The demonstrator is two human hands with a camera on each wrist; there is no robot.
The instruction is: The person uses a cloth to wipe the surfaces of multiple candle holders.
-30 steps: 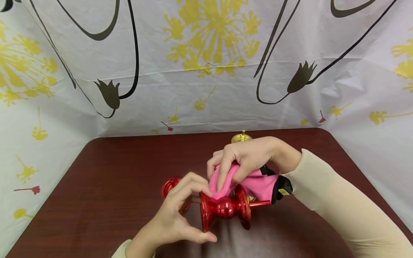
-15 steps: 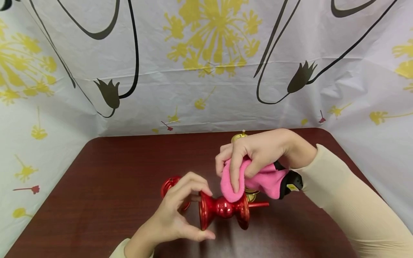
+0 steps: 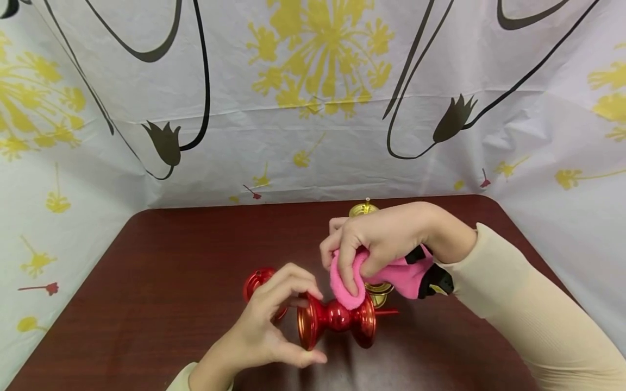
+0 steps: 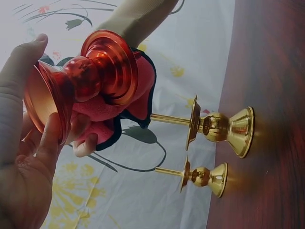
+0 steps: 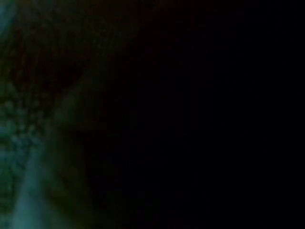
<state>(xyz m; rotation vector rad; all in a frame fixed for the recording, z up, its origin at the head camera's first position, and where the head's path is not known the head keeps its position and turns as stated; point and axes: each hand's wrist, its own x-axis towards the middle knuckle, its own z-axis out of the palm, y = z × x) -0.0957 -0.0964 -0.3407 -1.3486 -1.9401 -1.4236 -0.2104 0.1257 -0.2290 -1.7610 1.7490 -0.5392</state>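
Note:
A shiny red candlestick (image 3: pixel 337 317) lies sideways in the air, its spike pointing right. My left hand (image 3: pixel 274 317) grips the rim of its flared base between thumb and fingers. My right hand (image 3: pixel 376 244) pinches a folded pink cloth (image 3: pixel 348 282) with black edging, the fold pressed on the candlestick's stem near the wider dish. In the left wrist view the candlestick (image 4: pixel 86 78) shows its hollow base towards the palm, with the cloth (image 4: pixel 138 95) behind it. The right wrist view is almost wholly dark.
A second red candlestick (image 3: pixel 259 279) stands behind my left hand, partly hidden. Two gold candlesticks stand on the dark wood table (image 3: pixel 186 271), a nearer one (image 4: pixel 219 129) and a farther one (image 4: pixel 200 176). A patterned white sheet (image 3: pixel 220 108) hangs around the table.
The cloth and right hand have shifted right from beside the base along the stem, then slightly back left. The candlestick has turned a little, showing more of its base's underside.

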